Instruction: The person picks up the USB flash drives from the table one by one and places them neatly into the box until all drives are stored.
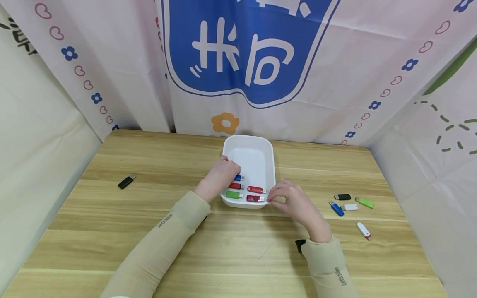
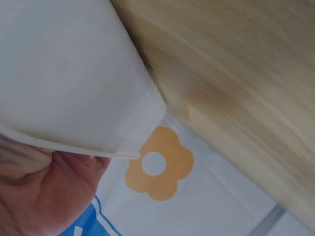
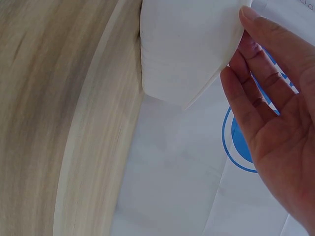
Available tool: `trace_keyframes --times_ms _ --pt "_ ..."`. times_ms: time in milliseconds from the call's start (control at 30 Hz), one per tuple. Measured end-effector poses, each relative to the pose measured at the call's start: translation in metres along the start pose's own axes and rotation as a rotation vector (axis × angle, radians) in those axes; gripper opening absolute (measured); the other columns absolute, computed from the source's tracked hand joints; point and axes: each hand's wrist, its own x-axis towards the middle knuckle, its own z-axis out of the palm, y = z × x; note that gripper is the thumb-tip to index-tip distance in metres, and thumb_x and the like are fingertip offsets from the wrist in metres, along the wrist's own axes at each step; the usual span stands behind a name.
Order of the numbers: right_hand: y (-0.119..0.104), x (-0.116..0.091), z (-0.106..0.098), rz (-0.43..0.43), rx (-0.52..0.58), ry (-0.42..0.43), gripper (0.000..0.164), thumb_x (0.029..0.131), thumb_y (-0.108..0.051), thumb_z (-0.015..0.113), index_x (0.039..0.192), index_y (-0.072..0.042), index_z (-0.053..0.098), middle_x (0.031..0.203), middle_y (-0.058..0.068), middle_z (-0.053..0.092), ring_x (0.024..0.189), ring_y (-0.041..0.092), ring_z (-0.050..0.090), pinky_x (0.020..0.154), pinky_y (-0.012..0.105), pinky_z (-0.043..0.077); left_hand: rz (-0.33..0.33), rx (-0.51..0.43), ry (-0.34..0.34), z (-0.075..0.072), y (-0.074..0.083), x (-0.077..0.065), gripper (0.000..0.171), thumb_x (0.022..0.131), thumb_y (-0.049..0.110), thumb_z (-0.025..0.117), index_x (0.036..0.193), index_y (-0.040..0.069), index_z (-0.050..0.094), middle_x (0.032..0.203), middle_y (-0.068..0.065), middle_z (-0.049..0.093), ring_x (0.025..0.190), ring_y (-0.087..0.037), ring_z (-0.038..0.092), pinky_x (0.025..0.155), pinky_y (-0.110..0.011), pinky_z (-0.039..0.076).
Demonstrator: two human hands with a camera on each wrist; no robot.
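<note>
A white plastic tray (image 1: 249, 157) holds several USB sticks in its front half. My left hand (image 1: 220, 176) reaches over the left rim. Its fingertips are at a blue USB stick (image 1: 239, 178) and partly cover it; I cannot tell whether they pinch it. Nearer me are a red USB stick (image 1: 236, 186) and a green USB stick (image 1: 234, 194). Two more red sticks lie to their right, the upper one (image 1: 256, 189) and the lower one (image 1: 255, 198). My right hand (image 1: 293, 203) pinches the tray's rim at the front right corner, thumb and fingertips on its edge (image 3: 216, 73).
On the right of the wooden table (image 1: 246, 252) lie a black USB stick (image 1: 342, 197), a blue one (image 1: 336, 208), a white one (image 1: 350, 207), a green one (image 1: 365, 202) and a white-and-red one (image 1: 363, 230). Another black stick (image 1: 126, 182) lies far left. A printed curtain (image 1: 316, 116) hangs behind.
</note>
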Motion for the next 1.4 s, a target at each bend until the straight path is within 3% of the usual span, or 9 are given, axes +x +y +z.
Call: trace_keyframes --times_ms 567,933,1400 --pt "-0.002 0.001 0.000 0.015 0.001 -0.007 0.007 0.081 -0.008 0.081 0.086 -0.012 0.079 0.096 -0.001 0.076 0.100 0.019 0.066 0.093 0.042 0.056 -0.026 -0.135 -0.005 -0.001 -0.004 -0.002 0.020 0.094 0.010 0.069 0.112 0.014 0.075 0.108 -0.004 0.076 0.089 -0.017 0.064 0.094 -0.033 0.054" --pt "-0.001 0.001 0.001 0.021 -0.006 -0.009 0.007 0.080 -0.008 0.081 0.086 -0.012 0.079 0.096 -0.001 0.076 0.100 0.019 0.066 0.092 0.041 0.056 -0.039 -0.370 0.126 -0.012 -0.010 -0.013 0.024 0.093 0.010 0.070 0.116 0.012 0.073 0.111 -0.007 0.075 0.100 -0.021 0.068 0.103 -0.041 0.052" --pt "-0.002 0.000 0.000 0.017 -0.003 0.002 0.008 0.080 -0.008 0.081 0.085 -0.014 0.078 0.095 0.000 0.077 0.098 0.018 0.066 0.091 0.039 0.057 -0.075 -0.565 0.266 -0.019 -0.025 -0.035 0.020 0.094 0.011 0.069 0.113 0.009 0.073 0.110 -0.006 0.075 0.102 -0.023 0.070 0.092 -0.039 0.058"
